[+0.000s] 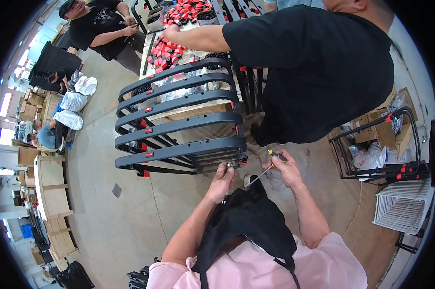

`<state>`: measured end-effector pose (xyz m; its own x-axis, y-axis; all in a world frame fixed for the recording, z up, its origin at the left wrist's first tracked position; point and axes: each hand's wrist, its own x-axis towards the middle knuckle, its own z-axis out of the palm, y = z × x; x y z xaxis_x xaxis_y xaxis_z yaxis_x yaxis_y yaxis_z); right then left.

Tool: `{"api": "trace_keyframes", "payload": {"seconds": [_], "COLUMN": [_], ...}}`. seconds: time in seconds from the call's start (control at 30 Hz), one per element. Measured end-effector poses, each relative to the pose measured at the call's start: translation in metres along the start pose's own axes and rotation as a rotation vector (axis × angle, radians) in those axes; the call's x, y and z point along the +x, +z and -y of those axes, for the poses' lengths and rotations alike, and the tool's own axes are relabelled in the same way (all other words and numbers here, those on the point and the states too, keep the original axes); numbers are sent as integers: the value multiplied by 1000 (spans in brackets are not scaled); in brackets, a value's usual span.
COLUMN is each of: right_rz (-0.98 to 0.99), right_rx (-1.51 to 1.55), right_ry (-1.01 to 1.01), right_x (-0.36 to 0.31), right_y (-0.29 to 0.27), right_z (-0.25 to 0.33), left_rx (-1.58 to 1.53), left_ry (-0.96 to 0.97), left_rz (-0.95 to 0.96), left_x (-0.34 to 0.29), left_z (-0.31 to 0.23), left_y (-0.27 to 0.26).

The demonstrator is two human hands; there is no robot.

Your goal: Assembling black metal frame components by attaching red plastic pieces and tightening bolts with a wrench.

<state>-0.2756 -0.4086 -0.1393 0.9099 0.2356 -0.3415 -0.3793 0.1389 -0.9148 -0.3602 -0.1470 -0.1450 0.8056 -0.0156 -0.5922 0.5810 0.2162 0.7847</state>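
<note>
Black curved metal frames (188, 148) with small red clips stand in a row in front of me. At the right end of the nearest frame, my left hand (219, 183) is closed with its fingertips around a small shiny metal part (230, 165). Whether that part touches the frame I cannot tell. My right hand (288, 169) grips a screwdriver (277, 158) by its black and yellow handle. Its long shaft slants down to the left, over my black apron (246, 216), with the tip apart from the frame.
A worktable (179, 114) holds red and black plastic parts (164, 53). A person in black (318, 72) leans over it close by on the right; another person (102, 24) stands at far left. A black frame (371, 127), cartons and a white wire rack (402, 204) stand at right.
</note>
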Motion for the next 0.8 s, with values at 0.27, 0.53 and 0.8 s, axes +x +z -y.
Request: {"api": "trace_keyframes", "payload": {"seconds": [0.27, 0.53, 0.8], "right_rz": [131, 132, 214], "right_rx": [-297, -359, -370], "right_ry": [87, 67, 22], "right_x": [15, 33, 38], "right_y": [8, 0, -1], "right_z": [-9, -31, -33], "left_rx": [63, 99, 165], "left_ry": [2, -29, -135], "left_rz": [-101, -133, -101], "left_x": [12, 6, 10], "left_z": [12, -19, -42], "left_y": [17, 31, 27]}}
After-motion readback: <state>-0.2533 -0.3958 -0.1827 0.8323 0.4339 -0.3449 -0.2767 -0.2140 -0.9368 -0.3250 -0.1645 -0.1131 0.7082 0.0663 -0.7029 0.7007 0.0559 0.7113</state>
